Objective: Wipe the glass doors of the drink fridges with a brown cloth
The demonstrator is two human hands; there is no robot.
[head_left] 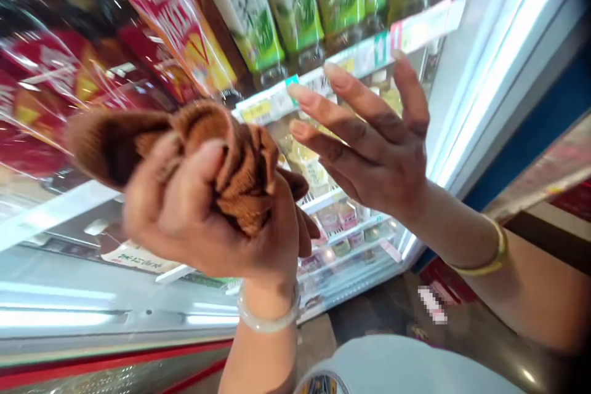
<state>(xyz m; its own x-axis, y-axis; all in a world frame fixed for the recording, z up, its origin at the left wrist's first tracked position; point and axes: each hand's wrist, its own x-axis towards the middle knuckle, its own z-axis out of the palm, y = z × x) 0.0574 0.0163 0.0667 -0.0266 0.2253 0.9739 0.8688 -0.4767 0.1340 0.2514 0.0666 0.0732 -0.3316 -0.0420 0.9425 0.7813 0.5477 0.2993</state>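
Observation:
My left hand (217,221), with a pale bracelet at the wrist, grips a bunched-up brown cloth (244,178). Folds of the cloth stick out past the fingers on the left and behind the palm. To its right, my right hand (373,141) is raised with the fingers stretched and apart, holding nothing. A gold bangle circles that forearm. The right fingertips overlap the shelf's price strip (360,55) in the picture; whether they touch it I cannot tell.
Lit refrigerated shelves stand ahead, with red-labelled bottles (184,31) and green-and-white bottles (249,18). Small packaged goods (341,221) fill lower shelves. A bright light strip (489,61) runs along the right frame. A red-edged lower ledge (115,360) is at bottom left, dark floor (383,301) at lower right.

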